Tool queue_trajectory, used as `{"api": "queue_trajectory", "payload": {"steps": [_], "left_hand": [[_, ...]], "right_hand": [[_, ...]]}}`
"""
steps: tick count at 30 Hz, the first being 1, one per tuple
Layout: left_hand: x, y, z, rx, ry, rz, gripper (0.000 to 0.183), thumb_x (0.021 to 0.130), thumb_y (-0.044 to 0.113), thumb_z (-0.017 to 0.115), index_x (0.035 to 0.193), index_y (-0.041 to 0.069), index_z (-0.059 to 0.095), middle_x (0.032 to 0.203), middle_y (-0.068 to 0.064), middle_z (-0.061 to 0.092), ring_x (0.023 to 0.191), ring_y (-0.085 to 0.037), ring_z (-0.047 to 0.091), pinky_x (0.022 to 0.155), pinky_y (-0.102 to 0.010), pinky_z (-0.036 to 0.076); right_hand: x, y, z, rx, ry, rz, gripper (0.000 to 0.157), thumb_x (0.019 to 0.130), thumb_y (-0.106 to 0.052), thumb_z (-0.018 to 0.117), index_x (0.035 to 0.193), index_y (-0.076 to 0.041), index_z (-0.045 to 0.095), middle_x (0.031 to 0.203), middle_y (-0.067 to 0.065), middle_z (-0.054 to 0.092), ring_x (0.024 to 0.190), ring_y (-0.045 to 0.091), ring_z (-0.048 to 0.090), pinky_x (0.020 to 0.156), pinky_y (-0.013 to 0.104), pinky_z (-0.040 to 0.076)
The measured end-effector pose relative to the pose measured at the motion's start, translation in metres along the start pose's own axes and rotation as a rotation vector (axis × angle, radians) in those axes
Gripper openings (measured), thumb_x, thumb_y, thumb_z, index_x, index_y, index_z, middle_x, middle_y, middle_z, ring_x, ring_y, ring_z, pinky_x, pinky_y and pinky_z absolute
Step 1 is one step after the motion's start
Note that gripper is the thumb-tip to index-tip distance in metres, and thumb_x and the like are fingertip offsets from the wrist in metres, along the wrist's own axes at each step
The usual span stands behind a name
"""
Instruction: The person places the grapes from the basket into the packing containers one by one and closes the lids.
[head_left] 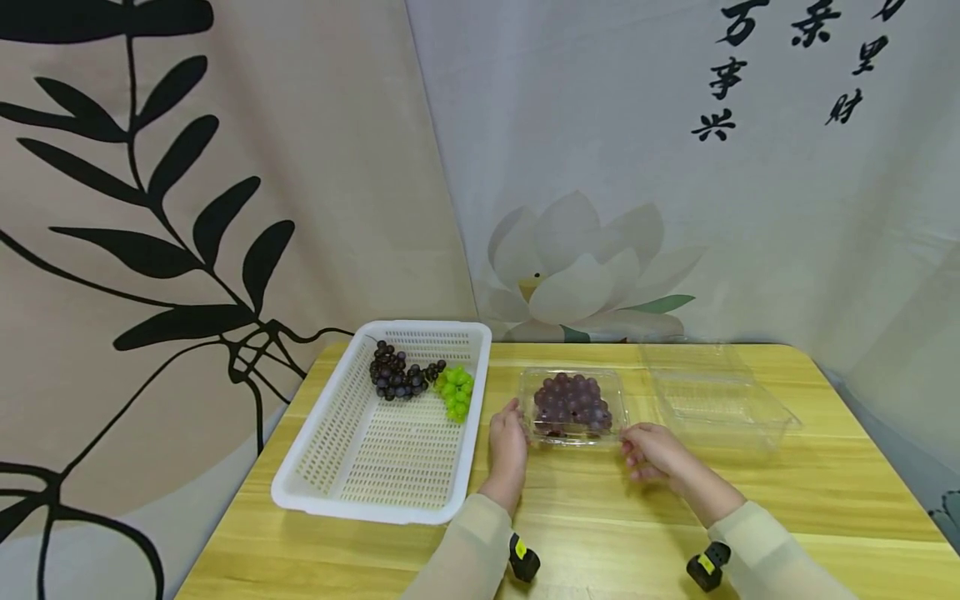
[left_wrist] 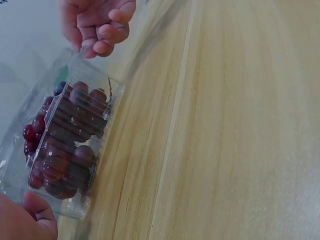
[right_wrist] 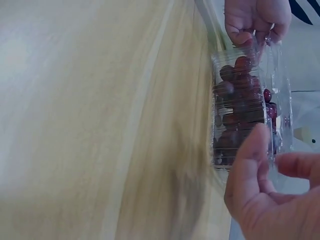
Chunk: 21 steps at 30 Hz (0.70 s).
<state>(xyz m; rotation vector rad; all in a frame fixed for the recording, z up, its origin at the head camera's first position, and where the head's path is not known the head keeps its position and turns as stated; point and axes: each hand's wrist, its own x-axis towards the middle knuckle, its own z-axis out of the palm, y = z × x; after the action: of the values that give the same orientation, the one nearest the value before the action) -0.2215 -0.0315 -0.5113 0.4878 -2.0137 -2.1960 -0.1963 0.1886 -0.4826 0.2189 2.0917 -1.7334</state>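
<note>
Grape box (head_left: 618,398), fruit (head_left: 572,406) dim behind ridges (left_wrist: 72,117), left hand (head_left: 508,446) and right hand (head_left: 654,450) in pinching grip on edges

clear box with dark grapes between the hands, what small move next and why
Probably press gently along the near edge of the lid: it covers the dark grapes, the left hand and right hand are at the sides of the clear box, and I cannot tell whether its rim is fully closed.

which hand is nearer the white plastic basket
Left. The left hand is close beside the white plastic basket; the right hand is farther, at the right end of the clear plastic box.
</note>
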Motion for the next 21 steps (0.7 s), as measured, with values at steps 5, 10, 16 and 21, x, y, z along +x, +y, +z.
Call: {"api": "queue_trajectory", "payload": {"steps": [5, 10, 16, 21], "left_hand": [[-0.001, 0.001, 0.000, 0.020, 0.003, 0.009, 0.043, 0.096, 0.012, 0.036, 0.134, -0.003, 0.048, 0.117, -0.017, 0.052, 0.060, -0.009, 0.040, 0.058, -0.025, 0.044], [-0.001, 0.001, 0.000, 0.037, 0.008, 0.008, 0.044, 0.096, 0.012, 0.036, 0.135, -0.002, 0.048, 0.116, -0.016, 0.051, 0.059, -0.009, 0.040, 0.057, -0.025, 0.044], [-0.001, 0.001, -0.001, 0.082, -0.008, 0.010, 0.048, 0.097, 0.022, 0.039, 0.140, 0.000, 0.043, 0.112, -0.016, 0.052, 0.059, -0.009, 0.041, 0.059, -0.028, 0.045], [-0.003, 0.003, -0.002, 0.098, -0.012, 0.014, 0.049, 0.097, 0.022, 0.037, 0.140, -0.001, 0.040, 0.097, -0.017, 0.053, 0.060, -0.011, 0.042, 0.060, -0.029, 0.045]], "right_hand": [[0.003, 0.000, 0.000, 0.017, 0.005, -0.003, 0.023, 0.097, -0.010, 0.043, 0.106, 0.010, 0.050, 0.076, 0.001, 0.055, 0.061, 0.009, 0.051, 0.051, 0.022, 0.047], [0.005, 0.000, 0.004, 0.016, 0.040, 0.001, 0.019, 0.096, -0.010, 0.043, 0.102, 0.007, 0.049, 0.073, 0.001, 0.053, 0.059, 0.010, 0.049, 0.049, 0.022, 0.045], [0.011, -0.001, 0.006, 0.039, 0.064, 0.061, 0.021, 0.091, -0.015, 0.033, 0.100, 0.001, 0.043, 0.075, 0.002, 0.050, 0.059, 0.014, 0.050, 0.050, 0.027, 0.048], [0.017, -0.007, 0.006, 0.083, 0.091, 0.069, 0.035, 0.096, -0.018, 0.029, 0.123, 0.004, 0.031, 0.085, 0.006, 0.046, 0.062, 0.014, 0.050, 0.053, 0.029, 0.050]]}}
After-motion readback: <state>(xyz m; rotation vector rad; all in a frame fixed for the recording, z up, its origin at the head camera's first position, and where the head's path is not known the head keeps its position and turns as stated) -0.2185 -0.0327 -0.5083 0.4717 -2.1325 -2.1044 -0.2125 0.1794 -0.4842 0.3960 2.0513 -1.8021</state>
